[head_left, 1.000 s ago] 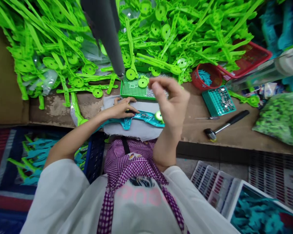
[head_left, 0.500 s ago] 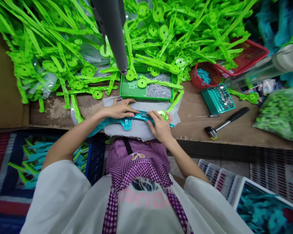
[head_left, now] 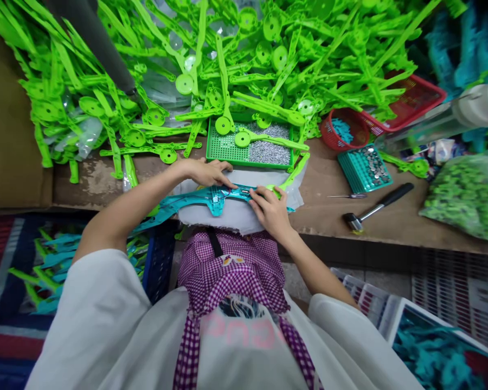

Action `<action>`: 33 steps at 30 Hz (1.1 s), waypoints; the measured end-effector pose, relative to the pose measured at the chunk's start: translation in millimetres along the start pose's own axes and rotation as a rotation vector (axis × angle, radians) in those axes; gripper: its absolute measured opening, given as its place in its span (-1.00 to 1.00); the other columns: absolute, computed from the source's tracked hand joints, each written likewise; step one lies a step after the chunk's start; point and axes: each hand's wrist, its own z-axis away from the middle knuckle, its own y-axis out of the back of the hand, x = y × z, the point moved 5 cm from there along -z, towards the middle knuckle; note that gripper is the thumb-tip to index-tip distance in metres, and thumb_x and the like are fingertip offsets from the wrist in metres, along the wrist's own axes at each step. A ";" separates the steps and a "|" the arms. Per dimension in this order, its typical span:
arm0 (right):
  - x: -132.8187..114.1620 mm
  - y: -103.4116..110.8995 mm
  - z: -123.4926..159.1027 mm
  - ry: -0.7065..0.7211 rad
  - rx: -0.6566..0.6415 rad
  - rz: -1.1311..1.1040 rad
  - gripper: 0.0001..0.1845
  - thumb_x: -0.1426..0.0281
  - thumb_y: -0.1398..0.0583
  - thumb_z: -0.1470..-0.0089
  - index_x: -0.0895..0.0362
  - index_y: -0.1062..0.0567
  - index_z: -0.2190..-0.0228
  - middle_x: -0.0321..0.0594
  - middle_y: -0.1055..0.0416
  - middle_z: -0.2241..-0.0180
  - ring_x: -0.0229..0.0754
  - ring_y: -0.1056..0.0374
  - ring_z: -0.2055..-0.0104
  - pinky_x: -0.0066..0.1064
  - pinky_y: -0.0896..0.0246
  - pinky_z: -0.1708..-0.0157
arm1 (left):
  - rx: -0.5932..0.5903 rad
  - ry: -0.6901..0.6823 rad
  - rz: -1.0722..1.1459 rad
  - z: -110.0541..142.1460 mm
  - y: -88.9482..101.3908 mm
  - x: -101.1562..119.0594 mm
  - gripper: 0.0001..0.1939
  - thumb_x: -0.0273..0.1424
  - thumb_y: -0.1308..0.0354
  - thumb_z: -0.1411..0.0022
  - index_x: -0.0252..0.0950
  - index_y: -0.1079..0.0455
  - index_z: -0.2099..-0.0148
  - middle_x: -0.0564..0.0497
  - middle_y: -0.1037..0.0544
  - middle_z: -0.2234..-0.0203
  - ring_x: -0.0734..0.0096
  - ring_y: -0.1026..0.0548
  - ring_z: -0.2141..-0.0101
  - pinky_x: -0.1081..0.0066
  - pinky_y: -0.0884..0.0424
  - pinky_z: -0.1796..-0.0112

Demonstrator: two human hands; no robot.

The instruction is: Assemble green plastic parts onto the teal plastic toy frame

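A teal plastic shell, long and gun-like, lies hollow side up across a white cloth at the bench's front edge. Small wires and a metallic piece show inside it. My left hand reaches over from the left, fingers apart, with one fingertip pressing into the shell near the wires. At the shell's right part my right hand grips it with bent fingers, the fingertips by the metallic piece. A lime green plastic part lies just beyond my right hand.
A green tray of small screws stands behind the cloth, before a heap of lime green parts. A dark hanging tool is at upper left. To the right are a red basket, teal trays, a screwdriver and a hammer.
My left hand has lifted partly off the shell, leaving a fingertip on it and uncovering its middle. My right hand stays at the shell. The hanging tool has swung left and away.
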 end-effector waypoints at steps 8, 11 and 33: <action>1.2 -0.1 -2.3 -0.019 -0.044 -0.028 -0.58 0.23 0.00 -0.39 0.07 -0.53 -0.07 -0.03 -0.55 -0.01 -0.02 -0.41 -0.11 0.02 0.06 -0.24 | 0.185 -0.011 0.018 -4.5 -9.5 -4.4 -0.56 -0.33 -0.05 -0.31 0.13 -0.48 -0.17 -0.02 -0.30 -0.27 -0.01 -0.17 -0.21 -0.19 0.05 -0.23; 1.7 0.3 -3.8 -0.001 -0.078 -0.054 -0.57 0.22 -0.01 -0.38 0.08 -0.52 -0.09 -0.02 -0.53 -0.03 -0.01 -0.40 -0.13 0.00 0.04 -0.23 | 0.202 -0.014 0.031 -3.4 -8.7 -4.8 -0.57 -0.33 -0.06 -0.32 0.12 -0.48 -0.17 -0.02 -0.30 -0.27 0.01 -0.18 -0.21 -0.18 0.05 -0.24; -0.7 4.6 -11.5 0.011 -0.057 -0.016 -0.62 0.22 -0.04 -0.37 0.08 -0.53 -0.03 -0.05 -0.52 -0.06 -0.05 -0.40 -0.12 -0.08 -0.04 -0.19 | 0.256 -0.006 -0.046 13.8 -14.4 0.6 -0.55 -0.32 0.13 -0.48 0.15 -0.38 -0.27 -0.01 -0.21 -0.37 0.07 -0.15 -0.32 -0.16 0.02 -0.28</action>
